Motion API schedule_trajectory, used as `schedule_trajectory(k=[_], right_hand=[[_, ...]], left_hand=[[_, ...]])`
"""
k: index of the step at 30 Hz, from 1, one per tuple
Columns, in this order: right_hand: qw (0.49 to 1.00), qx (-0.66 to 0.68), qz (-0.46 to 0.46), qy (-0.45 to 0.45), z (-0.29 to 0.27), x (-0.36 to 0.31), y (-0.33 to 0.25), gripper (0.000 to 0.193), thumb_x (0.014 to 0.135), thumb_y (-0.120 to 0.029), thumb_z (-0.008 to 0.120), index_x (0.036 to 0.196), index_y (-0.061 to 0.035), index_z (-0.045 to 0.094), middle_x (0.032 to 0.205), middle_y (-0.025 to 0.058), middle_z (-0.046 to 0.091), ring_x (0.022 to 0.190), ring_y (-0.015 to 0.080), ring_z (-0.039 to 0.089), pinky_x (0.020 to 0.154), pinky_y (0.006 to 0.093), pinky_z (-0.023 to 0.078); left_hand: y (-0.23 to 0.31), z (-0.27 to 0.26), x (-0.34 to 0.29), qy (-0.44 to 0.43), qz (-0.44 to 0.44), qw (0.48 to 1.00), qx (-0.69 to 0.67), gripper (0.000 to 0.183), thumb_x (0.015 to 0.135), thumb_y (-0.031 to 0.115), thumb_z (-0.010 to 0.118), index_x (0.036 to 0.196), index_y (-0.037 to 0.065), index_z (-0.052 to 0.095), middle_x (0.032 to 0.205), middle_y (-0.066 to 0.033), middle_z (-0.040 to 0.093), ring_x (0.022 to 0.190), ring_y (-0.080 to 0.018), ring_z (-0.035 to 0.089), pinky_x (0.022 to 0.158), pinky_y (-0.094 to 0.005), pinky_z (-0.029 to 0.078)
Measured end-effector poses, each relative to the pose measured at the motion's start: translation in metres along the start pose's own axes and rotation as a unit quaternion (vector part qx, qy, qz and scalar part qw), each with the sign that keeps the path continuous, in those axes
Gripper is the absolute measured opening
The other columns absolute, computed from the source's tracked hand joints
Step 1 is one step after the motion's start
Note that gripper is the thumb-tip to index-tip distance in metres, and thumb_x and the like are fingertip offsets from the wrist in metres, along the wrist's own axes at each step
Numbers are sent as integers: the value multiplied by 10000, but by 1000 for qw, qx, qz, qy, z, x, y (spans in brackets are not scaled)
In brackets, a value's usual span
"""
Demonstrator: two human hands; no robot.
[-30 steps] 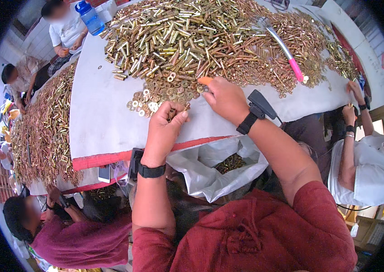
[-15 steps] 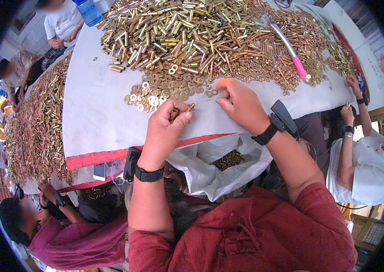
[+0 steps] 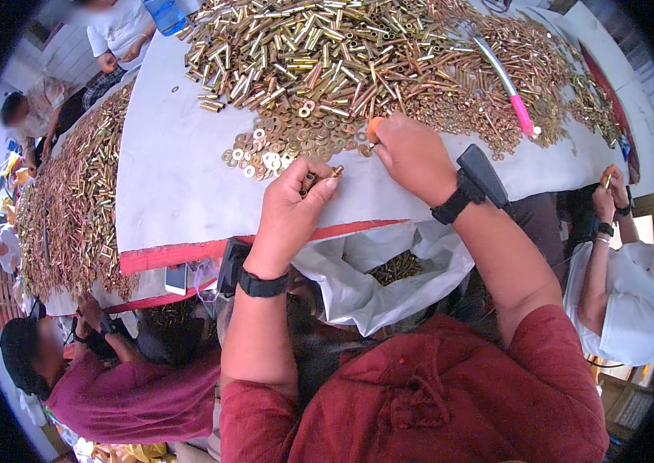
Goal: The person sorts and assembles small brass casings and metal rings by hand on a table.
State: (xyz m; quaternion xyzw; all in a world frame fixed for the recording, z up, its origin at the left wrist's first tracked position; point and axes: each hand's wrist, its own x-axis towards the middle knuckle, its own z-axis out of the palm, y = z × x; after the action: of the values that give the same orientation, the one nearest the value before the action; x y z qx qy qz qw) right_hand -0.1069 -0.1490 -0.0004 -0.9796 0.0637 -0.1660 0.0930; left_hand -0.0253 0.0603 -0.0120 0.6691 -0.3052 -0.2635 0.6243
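Observation:
My left hand (image 3: pixel 290 210) is closed around a few small brass bolts (image 3: pixel 319 177), held just over the white table's near edge (image 3: pixel 180 185). My right hand (image 3: pixel 412 153) reaches to the edge of a patch of flat brass washers (image 3: pixel 280 147), its orange-capped fingertip touching them. Behind the washers spreads a big heap of brass tubes and bolts (image 3: pixel 358 54). Both wrists wear black bands; the right one carries a black device.
A white bag (image 3: pixel 358 285) holding brass parts hangs open below the table's red edge. A pink-handled tool (image 3: pixel 508 89) lies on the heap. Other people sit to the left, right and far side; a second table of brass parts (image 3: pixel 64 208) stands left.
My right hand has moved slightly right along the washers. My left hand has risen a little toward the table edge, still holding bolts.

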Motion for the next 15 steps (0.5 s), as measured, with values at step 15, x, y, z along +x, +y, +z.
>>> schedule_trajectory(k=[15], right_hand=[[999, 36, -35, 21, 1, -16, -8, 153, 818, -122, 652, 959, -65, 635, 869, 100, 621, 845, 283, 608, 735, 380, 491]], left_hand=[[2, 2, -2, 11, -1, 1000, -6, 75, 899, 66, 633, 907, 17, 577, 744, 1, 575, 695, -79, 501, 650, -239, 437]])
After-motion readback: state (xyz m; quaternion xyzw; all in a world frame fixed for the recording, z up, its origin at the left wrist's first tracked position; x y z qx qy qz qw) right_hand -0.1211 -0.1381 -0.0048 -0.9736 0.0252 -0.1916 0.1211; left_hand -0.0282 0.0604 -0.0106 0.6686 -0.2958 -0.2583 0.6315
